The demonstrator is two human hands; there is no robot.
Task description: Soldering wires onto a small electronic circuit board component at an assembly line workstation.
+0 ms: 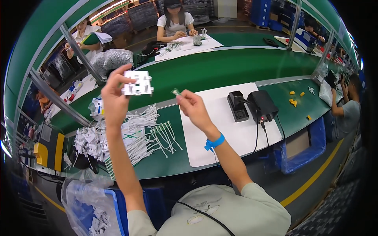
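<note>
Raised above the green bench, my left hand [115, 92] is closed on a white plastic housing [143, 87] with clips and openings on its face. To its right, my right hand [193, 109] pinches a small greenish piece [175, 92] between thumb and fingertips; its exact kind is too small to tell. The two parts are apart, at nearly the same height. A blue wrist strap [216, 142] circles my right wrist. Under my left forearm lies a heap of white cables [143, 118], with strips of small green boards [162, 128] at its right side.
A white sheet [204, 133] covers the bench middle, bearing a black holder [238, 107] and a corded black box [263, 105]. Yellow pieces [293, 102] lie farther right. A blue-lined bin [303, 151] and a plastic-lined blue bin [114, 204] stand below. Co-workers sit across and at right.
</note>
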